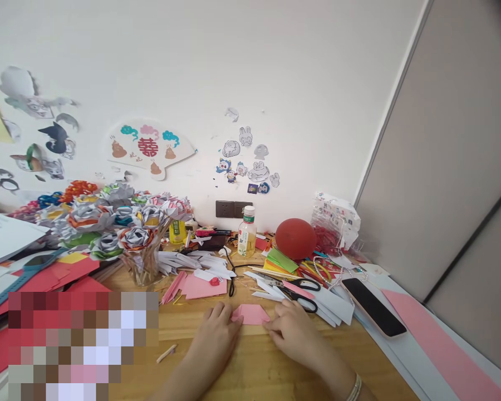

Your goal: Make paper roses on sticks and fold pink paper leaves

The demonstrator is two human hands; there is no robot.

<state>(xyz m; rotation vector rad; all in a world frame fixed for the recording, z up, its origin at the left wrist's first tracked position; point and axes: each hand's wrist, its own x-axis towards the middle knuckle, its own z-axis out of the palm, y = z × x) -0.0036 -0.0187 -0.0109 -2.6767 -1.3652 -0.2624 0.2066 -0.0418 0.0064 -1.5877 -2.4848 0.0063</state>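
Note:
A small folded piece of pink paper (251,313) lies on the wooden table (254,367) in front of me. My left hand (214,338) rests flat on the table with its fingertips pressing the paper's left edge. My right hand (291,329) has its fingers curled and pinches the paper's right edge. A bracelet sits on my right wrist.
Black-handled scissors (303,294) lie just beyond the paper, among white paper strips. A phone (373,306) lies at the right, a bottle (247,232) and a red ball (295,238) stand at the back. Paper flowers in a jar (144,267) stand at the left.

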